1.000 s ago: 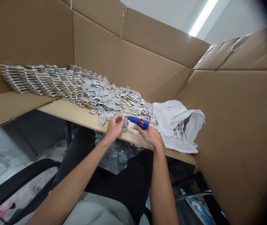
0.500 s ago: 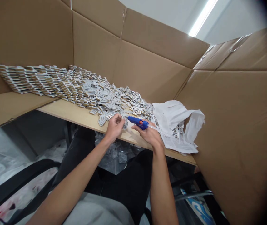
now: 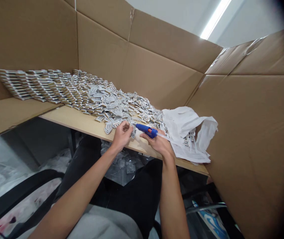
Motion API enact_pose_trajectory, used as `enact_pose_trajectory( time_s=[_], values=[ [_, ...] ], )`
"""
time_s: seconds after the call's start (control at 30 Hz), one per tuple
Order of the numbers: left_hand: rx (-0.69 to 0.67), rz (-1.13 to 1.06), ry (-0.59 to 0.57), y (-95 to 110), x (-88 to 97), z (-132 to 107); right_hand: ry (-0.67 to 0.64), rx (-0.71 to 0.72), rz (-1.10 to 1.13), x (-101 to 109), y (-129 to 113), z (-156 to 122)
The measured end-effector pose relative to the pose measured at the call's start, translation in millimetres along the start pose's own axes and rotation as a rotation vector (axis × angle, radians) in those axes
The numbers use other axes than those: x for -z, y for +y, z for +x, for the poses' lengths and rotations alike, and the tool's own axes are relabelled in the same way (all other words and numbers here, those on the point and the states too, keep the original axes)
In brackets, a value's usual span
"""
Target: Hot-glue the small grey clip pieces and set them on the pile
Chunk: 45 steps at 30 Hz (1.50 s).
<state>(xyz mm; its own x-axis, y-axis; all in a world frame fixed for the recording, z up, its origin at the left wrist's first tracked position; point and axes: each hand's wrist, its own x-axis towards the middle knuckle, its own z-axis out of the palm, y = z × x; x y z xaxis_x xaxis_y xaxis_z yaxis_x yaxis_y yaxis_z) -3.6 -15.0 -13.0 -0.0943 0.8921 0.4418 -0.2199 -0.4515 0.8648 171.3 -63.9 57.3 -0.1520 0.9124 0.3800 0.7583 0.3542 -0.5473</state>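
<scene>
Between the thumb and fingers of my left hand is a small grey flat piece, held on edge over the front of the wooden board. My right hand grips a blue glue gun with a clear glue stick sticking out of its back end. The gun's nozzle points left and is close to the grey piece; whether they touch I cannot tell. Behind my hands lies a loose heap of similar grey and white pieces. Some bear raised letter-like shapes.
Neat stacked rows of pieces run along the left of the wooden board. A crumpled white bag with pieces in it lies to the right. Tall cardboard walls enclose the board. Clear plastic bags are below its front edge.
</scene>
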Motion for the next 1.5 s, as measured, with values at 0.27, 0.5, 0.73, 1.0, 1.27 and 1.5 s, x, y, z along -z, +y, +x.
enact_pose_trajectory(
  time_s=[0.27, 0.5, 0.73, 1.0, 1.27, 1.5],
  values=[
    [0.003, -0.004, -0.003, 0, -0.1, 0, -0.003, -0.003, -0.015, -1, 2, 0],
    [-0.002, 0.004, -0.001, 1, -0.2, 0, -0.004, 0.006, -0.033, 0, 1, 1],
    [-0.020, 0.026, 0.016, 2, 0.5, -1, -0.001, 0.213, -0.202, -5, 1, 3],
    [0.038, -0.093, 0.028, 1, 3.5, 4, 0.036, 0.245, -0.152, -14, -14, -1],
    [0.047, 0.061, -0.002, 13, 5.0, 6, 0.320, 0.143, 0.028, -4, -19, -3],
    [0.192, 0.467, 0.150, 45, 14.5, 106, 0.358, 0.033, 0.075, 13, -12, -8]
  ],
)
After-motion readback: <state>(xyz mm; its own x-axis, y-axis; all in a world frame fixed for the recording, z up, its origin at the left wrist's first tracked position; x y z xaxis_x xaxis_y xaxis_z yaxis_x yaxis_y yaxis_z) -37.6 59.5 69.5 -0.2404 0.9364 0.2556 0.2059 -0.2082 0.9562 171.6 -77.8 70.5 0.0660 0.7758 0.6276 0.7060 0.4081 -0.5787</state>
